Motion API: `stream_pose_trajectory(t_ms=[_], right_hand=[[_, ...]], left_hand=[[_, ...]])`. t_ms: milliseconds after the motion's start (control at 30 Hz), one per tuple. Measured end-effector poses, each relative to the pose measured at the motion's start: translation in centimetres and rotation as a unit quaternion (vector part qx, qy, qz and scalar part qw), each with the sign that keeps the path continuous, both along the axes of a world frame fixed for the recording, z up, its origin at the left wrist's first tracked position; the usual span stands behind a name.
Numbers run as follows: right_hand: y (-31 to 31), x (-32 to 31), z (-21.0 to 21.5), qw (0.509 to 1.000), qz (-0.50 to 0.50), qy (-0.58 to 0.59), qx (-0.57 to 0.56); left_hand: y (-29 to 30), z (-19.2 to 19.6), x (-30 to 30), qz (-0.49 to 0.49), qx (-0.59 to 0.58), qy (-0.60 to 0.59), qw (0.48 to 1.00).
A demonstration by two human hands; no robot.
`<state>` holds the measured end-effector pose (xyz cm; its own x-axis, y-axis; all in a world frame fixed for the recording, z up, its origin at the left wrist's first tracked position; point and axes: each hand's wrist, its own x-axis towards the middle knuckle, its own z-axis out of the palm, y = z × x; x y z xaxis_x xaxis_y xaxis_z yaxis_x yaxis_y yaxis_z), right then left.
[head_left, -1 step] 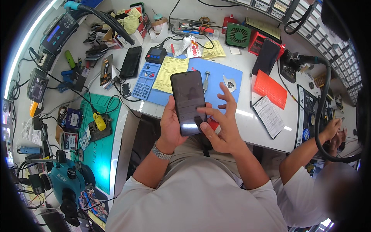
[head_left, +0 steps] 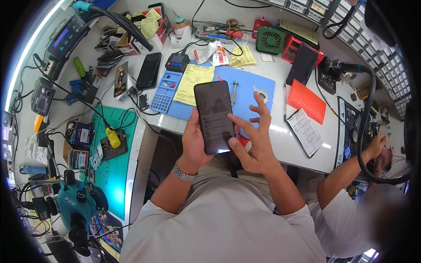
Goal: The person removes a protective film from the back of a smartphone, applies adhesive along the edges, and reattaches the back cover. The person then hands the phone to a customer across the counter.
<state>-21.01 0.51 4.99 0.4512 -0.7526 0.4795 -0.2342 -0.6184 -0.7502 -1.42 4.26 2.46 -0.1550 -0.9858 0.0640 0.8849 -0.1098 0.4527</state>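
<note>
My left hand point(head_left: 193, 142) is closed around the lower part of a dark smartphone point(head_left: 215, 105), its fingertips showing past the right edge. The screen faces up and is lit dimly, with rows of list-like content too faint to read. Over the right side of the phone, my right hand point(head_left: 258, 149) has its fingers spread. Its index fingertip is at the screen and its thumb lies by the lower right edge. Beyond the phone, a blue mat point(head_left: 175, 106) carries a yellow paper form point(head_left: 193, 79), a screwdriver point(head_left: 234, 93) and a small metal plate point(head_left: 261, 94).
Another phone point(head_left: 149, 70) lies at the back left. To the right are a red bubble pouch point(head_left: 307, 101) and a paper form point(head_left: 305, 129). A microscope point(head_left: 79, 201) stands at the lower left beside a green mat point(head_left: 115, 175). A co-worker's arm point(head_left: 346, 175) is at right.
My right index fingertip has shifted slightly up the screen, and the hand has moved a little. The faint content on the screen looks different. My left hand keeps its grip on the smartphone.
</note>
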Motion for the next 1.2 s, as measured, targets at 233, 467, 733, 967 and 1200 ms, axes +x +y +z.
stream_pose_trajectory(t_ms=[233,467,733,967,1200], right_hand=[[-0.8,-0.6,0.4,1.0,-0.005,0.0,-0.012],[-0.7,0.4,1.1,0.998,-0.021,-0.017,-0.058],[-0.9,1.3,1.0,0.995,-0.033,-0.014,-0.088],[-0.8,1.7,1.2,0.996,-0.032,-0.019,-0.083],[-0.8,2.3,1.4,0.997,-0.021,-0.021,-0.078]], left_hand=[[-0.4,3.3,-0.1,0.028,0.084,0.007,0.996],[-1.0,4.7,0.3,0.034,0.133,0.045,0.99],[-1.1,3.3,1.1,0.012,0.081,0.099,0.992],[-1.5,5.5,-0.5,0.098,0.19,-0.018,0.977],[-1.7,6.0,-1.5,0.139,0.195,-0.11,0.965]])
